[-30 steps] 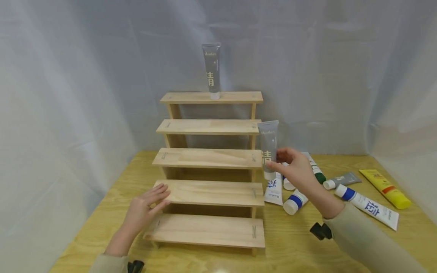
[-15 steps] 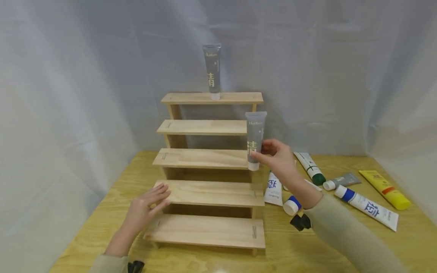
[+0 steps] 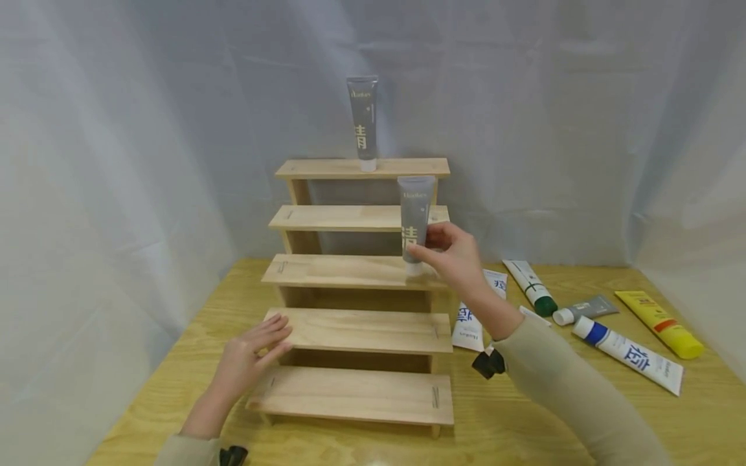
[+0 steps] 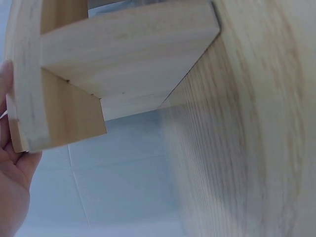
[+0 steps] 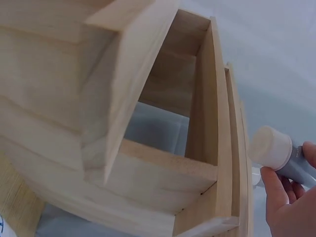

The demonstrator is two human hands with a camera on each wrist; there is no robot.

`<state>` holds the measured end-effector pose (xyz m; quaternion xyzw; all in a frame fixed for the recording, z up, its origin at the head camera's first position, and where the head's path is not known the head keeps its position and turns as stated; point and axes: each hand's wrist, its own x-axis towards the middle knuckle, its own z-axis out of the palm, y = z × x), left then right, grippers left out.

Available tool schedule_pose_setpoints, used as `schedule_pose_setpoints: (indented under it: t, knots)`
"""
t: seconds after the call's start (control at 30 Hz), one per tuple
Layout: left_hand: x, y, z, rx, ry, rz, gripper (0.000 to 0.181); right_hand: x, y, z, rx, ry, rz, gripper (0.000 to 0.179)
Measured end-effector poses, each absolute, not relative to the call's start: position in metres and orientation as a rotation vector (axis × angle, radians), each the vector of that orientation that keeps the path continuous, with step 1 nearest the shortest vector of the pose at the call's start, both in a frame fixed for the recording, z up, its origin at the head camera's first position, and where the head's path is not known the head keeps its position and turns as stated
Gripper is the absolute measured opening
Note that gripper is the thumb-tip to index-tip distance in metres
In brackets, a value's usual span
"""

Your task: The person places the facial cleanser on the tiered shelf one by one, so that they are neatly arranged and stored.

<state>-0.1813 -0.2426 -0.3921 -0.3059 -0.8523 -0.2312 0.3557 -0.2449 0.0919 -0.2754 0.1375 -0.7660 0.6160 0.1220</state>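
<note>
My right hand (image 3: 457, 255) pinches a grey tube of cleanser (image 3: 416, 200) near its white cap (image 5: 269, 147). The tube stands upright, cap down, in front of the right part of the stepped wooden rack (image 3: 350, 268), with its cap over the third step; I cannot tell whether it touches. My left hand (image 3: 247, 353) rests on the left end of the second step from the bottom, fingers on top, thumb by the front edge. In the left wrist view the same hand (image 4: 14, 185) touches the board's end. Another grey tube (image 3: 364, 120) stands cap-down on the top step.
Right of the rack lie several tubes: white-and-blue ones (image 3: 629, 355), a white one with a green cap (image 3: 529, 287), a grey one (image 3: 585, 309) and a yellow one (image 3: 658, 322). A pale sheet (image 3: 524, 129) hangs behind the wooden table (image 3: 513, 421).
My right hand has carried the grey tube left and upward, from beside the rack to in front of its right part. The left hand has stayed in place.
</note>
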Motion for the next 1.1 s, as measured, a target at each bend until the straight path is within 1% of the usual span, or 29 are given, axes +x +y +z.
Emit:
schedule_pose_setpoints:
  t: [0.17, 0.2, 0.3, 0.4, 0.43, 0.7, 1.1]
  knots:
    - [-0.182, -0.244, -0.393, -0.777, -2.212, -0.613, 0.029, -0.248, 0.082, -0.27, 0.41, -2.218, 1.79, 0.037]
    - [-0.187, -0.248, -0.401, -0.805, -2.196, -0.653, 0.03, -0.248, 0.08, -0.27, 0.415, -2.212, 1.791, 0.037]
    - [-0.187, -0.249, -0.402, -0.803, -2.199, -0.657, 0.03, -0.25, 0.073, -0.267, 0.433, -2.188, 1.803, 0.036]
    - [-0.186, -0.249, -0.401, -0.803, -2.206, -0.639, 0.03, -0.253, 0.066, -0.265, 0.455, -2.152, 1.825, 0.036]
    - [-0.18, -0.245, -0.393, -0.771, -2.229, -0.598, 0.029, -0.253, 0.064, -0.265, 0.464, -2.14, 1.834, 0.035]
    - [-0.177, -0.244, -0.39, -0.773, -2.214, -0.586, 0.028, -0.258, 0.046, -0.261, 0.544, -2.057, 1.841, 0.034]
    - [-0.177, -0.245, -0.39, -0.776, -2.206, -0.57, 0.028, -0.264, 0.023, -0.252, 0.532, -2.073, 1.819, 0.034]
